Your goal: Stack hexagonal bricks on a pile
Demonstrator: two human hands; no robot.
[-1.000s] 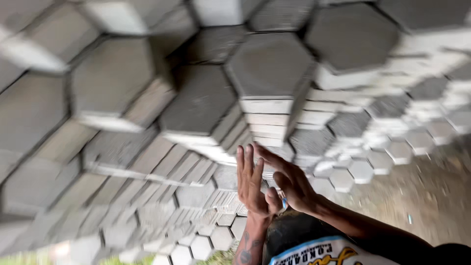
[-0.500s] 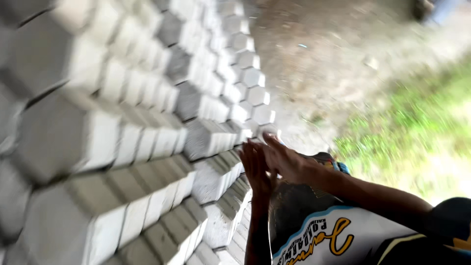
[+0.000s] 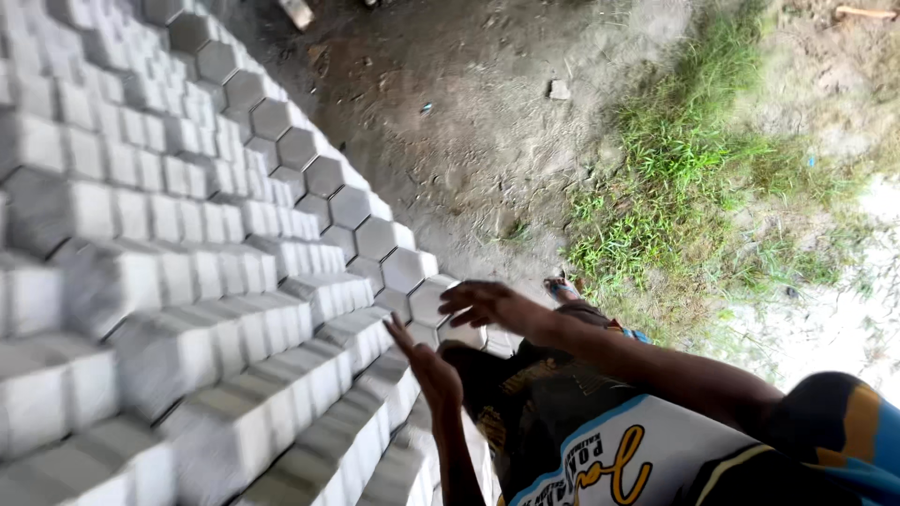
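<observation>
Dirt ground [image 3: 487, 112], grass [image 3: 694, 187]; stacked hexagonal pavers [image 3: 234, 244] beside empty, spread hands [image 3: 464, 342].

Grey hexagonal pavers [image 3: 281, 122], green grass [image 3: 694, 178]

You're in an outdoor paver yard: stacked grey hexagonal concrete blocks [image 3: 281, 150] at 9 o'clock (stepped rows), bare dirt ground [image 3: 469, 122] at 12, grass [image 3: 684, 178] at 2.
</observation>
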